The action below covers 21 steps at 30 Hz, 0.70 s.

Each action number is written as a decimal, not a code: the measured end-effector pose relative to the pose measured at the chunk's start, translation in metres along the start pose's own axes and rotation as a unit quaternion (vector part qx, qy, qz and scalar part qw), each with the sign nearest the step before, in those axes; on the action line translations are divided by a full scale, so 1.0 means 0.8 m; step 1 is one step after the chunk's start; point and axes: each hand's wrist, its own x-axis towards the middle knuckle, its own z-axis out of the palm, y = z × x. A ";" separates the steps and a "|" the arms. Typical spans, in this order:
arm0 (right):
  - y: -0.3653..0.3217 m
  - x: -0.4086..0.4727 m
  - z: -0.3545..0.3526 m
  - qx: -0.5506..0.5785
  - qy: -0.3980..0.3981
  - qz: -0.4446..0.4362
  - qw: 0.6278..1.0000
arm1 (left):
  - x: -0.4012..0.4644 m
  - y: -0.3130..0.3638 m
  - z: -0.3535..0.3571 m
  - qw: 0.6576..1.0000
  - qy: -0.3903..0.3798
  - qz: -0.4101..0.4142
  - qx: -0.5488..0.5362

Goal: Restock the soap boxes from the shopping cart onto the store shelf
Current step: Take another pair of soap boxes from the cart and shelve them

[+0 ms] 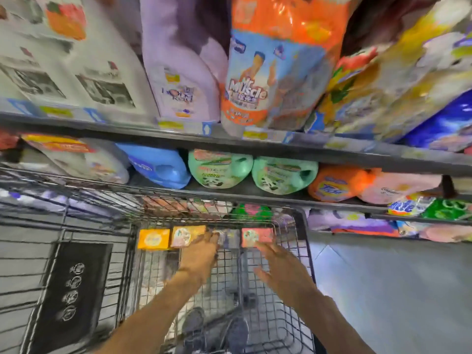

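From the head camera, looking down, a grey wire shopping cart (304, 241) stands right in front of grey metal store shelves (255, 145). Four small soap boxes sit in a row at the far end of the cart. The yellow-orange cardboard soap box (153, 238) is on the left. Just beside it is a soap box with an orange top and a pale picture (186, 236). Next comes a shiny silver-purple soap box (228, 237), which is blurry. On the right is a pink soap box with a round picture (256, 237). The left hand (201, 254) reaches into the cart, and its fingertips touch the orange-topped box and the silver-purple box. Its fingers look bent a little over them, but the picture is too blurry to tell if it holds one. The right hand (278, 267) is open with its fingers spread out, and the fingertips are at the bottom edge of the pink box. A black plastic flap with white round signs (70, 295) is on the left part of the cart. On the shelf above are a big orange cleaner refill bag with a blue label (270, 72) and a tall pale purple jug (181, 72). On the lower shelf lie a blue plastic jug (158, 167), two green jugs with panda pictures (250, 172) and an orange jug (334, 185).
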 end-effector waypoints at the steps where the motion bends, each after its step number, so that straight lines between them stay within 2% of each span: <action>1: 0.008 0.005 0.016 -0.008 -0.005 0.003 1.000 | 0.016 -0.002 0.016 1.000 0.000 -0.001 0.009; 4: 0.022 0.012 0.053 0.013 -0.002 0.016 1.000 | 0.059 -0.003 0.051 0.997 0.010 0.018 0.068; 8: 0.035 0.016 0.079 0.029 0.014 0.017 0.999 | 0.092 0.009 0.054 0.985 0.083 0.059 0.139; 9: 0.037 0.016 0.079 0.030 0.002 0.021 0.999 | 0.096 0.011 0.055 0.985 0.074 0.058 0.145; 12: 0.042 0.015 0.084 0.014 0.037 0.008 0.999 | 0.102 0.011 0.060 0.985 0.015 0.047 0.164; 17: 0.037 0.020 0.067 0.011 0.002 0.030 0.999 | 0.086 0.015 0.048 0.986 0.038 0.049 0.154; 21: 0.029 0.045 0.063 -0.022 0.028 0.075 0.997 | 0.049 0.001 0.056 0.984 0.049 0.058 0.161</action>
